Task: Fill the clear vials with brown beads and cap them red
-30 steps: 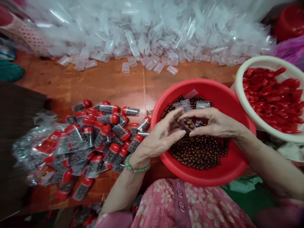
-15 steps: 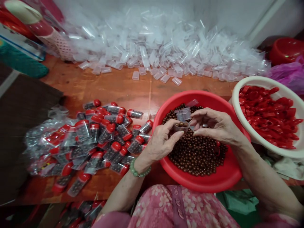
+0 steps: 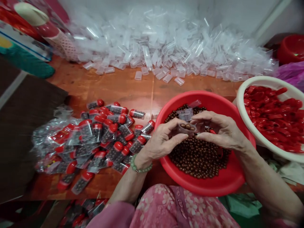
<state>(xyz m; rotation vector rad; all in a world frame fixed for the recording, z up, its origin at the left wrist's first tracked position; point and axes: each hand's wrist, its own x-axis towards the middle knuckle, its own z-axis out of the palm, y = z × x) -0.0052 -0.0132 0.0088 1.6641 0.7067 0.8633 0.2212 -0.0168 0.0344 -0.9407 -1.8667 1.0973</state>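
At the left end of the orange-brown table (image 3: 78, 82), I see a dark box (image 3: 30, 114) and, just beside it, a crumpled clear plastic bag (image 3: 44, 136). Next comes a loose pile of red-capped containers (image 3: 109, 134), filled with dark beads and lying at all angles. Behind, a broad heap of empty clear containers (image 3: 166, 47) spreads along the back.

My left hand (image 3: 163, 139), a green bead bracelet (image 3: 140, 167) at its wrist, has thumb and fingers clamped on an open clear container (image 3: 187, 129). Its mouth faces up toward my camera, with several brown beads showing inside. It is above the red basin (image 3: 228, 174), where loose brown beads (image 3: 199, 158) and a few clear containers (image 3: 186, 114) lie.

My right hand (image 3: 220, 128) is at the container's right side, thumb and fingers apart; I cannot tell whether they touch it. Farther right, a white basin (image 3: 242, 104) holds red caps (image 3: 273, 117), with a purple bag (image 3: 291, 74) behind.
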